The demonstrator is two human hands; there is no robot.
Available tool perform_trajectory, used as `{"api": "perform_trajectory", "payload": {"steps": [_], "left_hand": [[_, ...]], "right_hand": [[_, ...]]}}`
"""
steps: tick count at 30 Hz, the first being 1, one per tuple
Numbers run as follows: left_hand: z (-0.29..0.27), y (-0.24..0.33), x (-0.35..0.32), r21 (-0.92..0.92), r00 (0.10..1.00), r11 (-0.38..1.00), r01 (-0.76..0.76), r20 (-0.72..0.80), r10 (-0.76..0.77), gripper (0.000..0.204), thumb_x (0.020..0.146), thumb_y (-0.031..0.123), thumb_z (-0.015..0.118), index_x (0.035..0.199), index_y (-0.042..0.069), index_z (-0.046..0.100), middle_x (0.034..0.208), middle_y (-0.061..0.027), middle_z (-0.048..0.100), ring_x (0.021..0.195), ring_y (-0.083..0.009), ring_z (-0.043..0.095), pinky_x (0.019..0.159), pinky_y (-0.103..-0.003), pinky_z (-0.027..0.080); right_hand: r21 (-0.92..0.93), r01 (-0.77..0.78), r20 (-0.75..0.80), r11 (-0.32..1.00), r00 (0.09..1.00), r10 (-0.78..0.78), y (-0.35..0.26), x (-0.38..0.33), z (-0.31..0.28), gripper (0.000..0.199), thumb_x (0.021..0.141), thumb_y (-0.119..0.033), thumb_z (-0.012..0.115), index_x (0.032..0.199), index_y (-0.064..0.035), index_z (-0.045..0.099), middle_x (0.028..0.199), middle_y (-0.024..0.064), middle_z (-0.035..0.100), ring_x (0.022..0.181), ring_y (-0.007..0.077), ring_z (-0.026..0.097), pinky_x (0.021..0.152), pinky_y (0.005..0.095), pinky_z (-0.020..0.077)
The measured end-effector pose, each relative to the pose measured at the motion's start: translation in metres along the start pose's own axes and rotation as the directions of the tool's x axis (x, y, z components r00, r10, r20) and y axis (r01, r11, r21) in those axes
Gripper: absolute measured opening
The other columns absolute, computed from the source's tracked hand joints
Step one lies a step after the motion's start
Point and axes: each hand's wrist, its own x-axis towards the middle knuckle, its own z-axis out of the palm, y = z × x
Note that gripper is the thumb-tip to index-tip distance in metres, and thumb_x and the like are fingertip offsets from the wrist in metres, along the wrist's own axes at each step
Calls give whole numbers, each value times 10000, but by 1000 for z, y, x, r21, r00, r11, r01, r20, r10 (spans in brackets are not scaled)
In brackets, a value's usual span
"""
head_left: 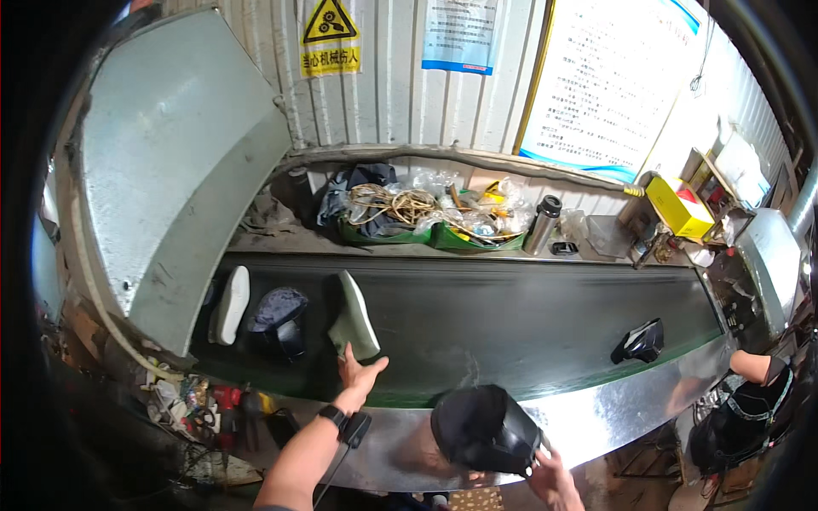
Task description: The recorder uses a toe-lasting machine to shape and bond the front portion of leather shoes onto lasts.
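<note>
Over the metal front edge of the conveyor belt, my right hand (552, 479) grips a black boot (486, 430) with a wide, dark opening and a glossy side. Its fingers close on the boot's lower right part. My left hand (360, 375), a black band at its wrist, reaches over the belt with thumb spread. Its fingertips meet the lower end of a pale green, shoe-shaped piece (354, 319) with a white edge. Left of that piece lie a dark boot with fuzzy purplish lining (279, 319) and a shoe with a white sole (230, 305).
A black shoe (639, 341) lies at the belt's right. Behind the dark belt (494, 315) stand green containers (388, 232) of cords and scraps, and a steel flask (543, 226). A grey metal hood (183, 153) covers the left end. Another person's arm (753, 366) shows at right.
</note>
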Motion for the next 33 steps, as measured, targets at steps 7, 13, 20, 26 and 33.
{"api": "perform_trajectory", "payload": {"steps": [7,13,20,26,33], "left_hand": [[70,21,42,180,883,970,166,-466,-65,999,671,425,848,1514,334,320,1588,-313,128,1441,-481,209,1149,-566,298],[1,8,6,428,936,897,-108,-261,237,804,610,177,849,1350,308,563,1517,-223,270,1400,-447,254,1093,-590,323],[-79,12,-161,502,348,139,-853,350,870,476,589,222,763,1054,148,695,1417,-219,380,1313,-417,329,1046,-536,313],[-17,-36,-285,260,-106,-202,-944,342,934,253,823,263,612,1074,242,642,1305,-35,512,1256,-194,437,1034,-427,305],[5,-31,-284,-286,78,231,-930,461,884,299,894,354,715,746,95,733,925,-77,688,979,-204,637,927,-385,451]], "right_hand": [[233,-106,-199,967,968,154,41,-89,-73,403,887,-95,721,1245,-175,554,1036,-31,622,952,203,584,1048,738,400],[60,-210,-49,976,976,213,56,-76,-74,447,980,-143,639,1387,-160,456,1228,63,600,899,182,624,994,665,493],[45,-111,75,993,991,107,19,-65,-53,428,1017,-298,581,1385,-95,500,1337,122,603,1244,345,572,1028,652,475],[9,-40,-52,999,998,41,13,-42,-56,538,1017,-537,477,1372,-136,531,1359,93,574,1237,272,538,963,509,478],[-561,344,84,753,929,-361,-3,-62,-46,483,979,-380,619,1349,-75,556,1222,99,637,1103,236,614,902,436,505]]}}
